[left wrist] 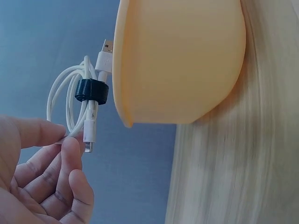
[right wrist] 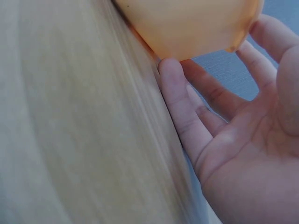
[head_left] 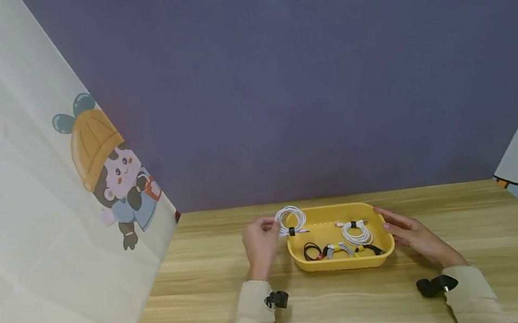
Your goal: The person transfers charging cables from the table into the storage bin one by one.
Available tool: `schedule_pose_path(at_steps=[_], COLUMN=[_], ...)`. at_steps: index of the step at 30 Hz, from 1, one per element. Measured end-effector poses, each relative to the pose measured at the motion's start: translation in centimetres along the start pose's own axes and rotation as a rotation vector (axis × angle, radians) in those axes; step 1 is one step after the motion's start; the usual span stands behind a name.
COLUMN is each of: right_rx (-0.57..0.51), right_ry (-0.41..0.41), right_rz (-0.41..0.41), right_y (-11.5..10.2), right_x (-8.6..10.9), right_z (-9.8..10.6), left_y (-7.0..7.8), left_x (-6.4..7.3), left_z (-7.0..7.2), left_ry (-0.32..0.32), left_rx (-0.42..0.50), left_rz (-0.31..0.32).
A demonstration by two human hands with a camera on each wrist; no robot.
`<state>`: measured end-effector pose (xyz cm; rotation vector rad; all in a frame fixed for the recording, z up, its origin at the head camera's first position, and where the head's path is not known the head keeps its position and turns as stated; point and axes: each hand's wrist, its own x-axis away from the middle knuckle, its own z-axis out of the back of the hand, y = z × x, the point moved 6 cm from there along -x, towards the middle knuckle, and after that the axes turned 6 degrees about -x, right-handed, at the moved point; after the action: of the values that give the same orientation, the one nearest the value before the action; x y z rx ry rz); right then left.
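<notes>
A coiled white USB cable (head_left: pixel 303 218) with a black strap (left wrist: pixel 91 91) round it is pinched between the thumb and fingers of my left hand (head_left: pixel 261 244). It hangs at the left rim of a yellow plastic basket (head_left: pixel 341 264), its USB-A plug (left wrist: pixel 103 61) close to the wall. At the basket's right end, my right hand (head_left: pixel 419 238) touches the rim and outer wall, fingers mostly straight. Inside lie another coiled white cable (head_left: pixel 361 242), a small black cable (head_left: pixel 305 252), a grey cable with a yellow tie (head_left: pixel 340 245) and a black cable with yellow (head_left: pixel 375 249).
The basket stands on a wood-grain table (head_left: pixel 197 289), near its back edge. Behind rises a dark blue-grey panel (head_left: pixel 278 82). White printed sheets hang at the left (head_left: pixel 6 178) and right.
</notes>
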<state>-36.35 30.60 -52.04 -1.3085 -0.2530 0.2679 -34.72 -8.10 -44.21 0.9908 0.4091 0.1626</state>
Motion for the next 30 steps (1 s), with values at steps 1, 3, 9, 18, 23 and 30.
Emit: schedule_pose_path(at_steps=[1, 3, 9, 18, 23, 30], right_rx=[0.002, 0.003, -0.004, -0.015, -0.021, -0.012], right_ry=[-0.001, -0.001, -0.002, -0.004, -0.008, -0.002], right_rz=[0.000, -0.001, -0.006, -0.001, 0.005, 0.003], right_y=[0.0, 0.1, 0.0, -0.1, 0.0, 0.0], right_x=[0.0, 0.0, 0.0, 0.1, 0.0, 0.0], right_z=[0.0, 0.0, 0.0, -0.1, -0.1, 0.0], left_y=[0.1, 0.2, 0.5, 0.8, 1.3, 1.5], left_x=[0.1, 0.2, 0.3, 0.7, 1.0, 1.4], left_z=[-0.1, -0.3, -0.4, -1.0, -1.3, -2.0], left_ry=[-0.003, -0.005, 0.004, 0.003, 0.009, 0.014], left_rx=[-0.001, -0.002, 0.010, 0.021, 0.025, 0.026], left_rz=[-0.002, -0.009, -0.032, -0.028, -0.054, -0.089])
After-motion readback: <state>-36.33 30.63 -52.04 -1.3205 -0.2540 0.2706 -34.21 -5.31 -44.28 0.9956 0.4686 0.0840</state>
